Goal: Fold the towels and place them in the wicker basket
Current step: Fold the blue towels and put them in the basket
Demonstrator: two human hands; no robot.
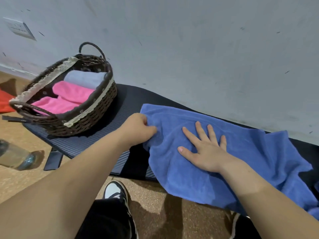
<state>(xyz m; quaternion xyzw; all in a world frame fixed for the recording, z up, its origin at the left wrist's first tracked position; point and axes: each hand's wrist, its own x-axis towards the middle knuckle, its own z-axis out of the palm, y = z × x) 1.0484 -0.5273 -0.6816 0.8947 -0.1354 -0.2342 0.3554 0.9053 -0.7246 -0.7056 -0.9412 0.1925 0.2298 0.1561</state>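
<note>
A blue towel (215, 169) lies spread over the dark mat (96, 140), its near edge hanging past the mat toward the floor. My left hand (138, 130) grips the towel's left edge with curled fingers. My right hand (205, 149) presses flat on the towel's middle, fingers spread. The brown wicker basket (89, 116) stands on the mat's left end. Inside it lie two folded pink towels (72, 92) and a folded pale blue-grey towel (86, 78).
A grey wall (189, 49) rises right behind the mat. A plastic bottle (15, 156) and a dark phone (53, 159) lie on the cork-coloured floor at left. Red cloth (5, 102) shows behind the basket. My shoe (115, 190) is below the mat's front edge.
</note>
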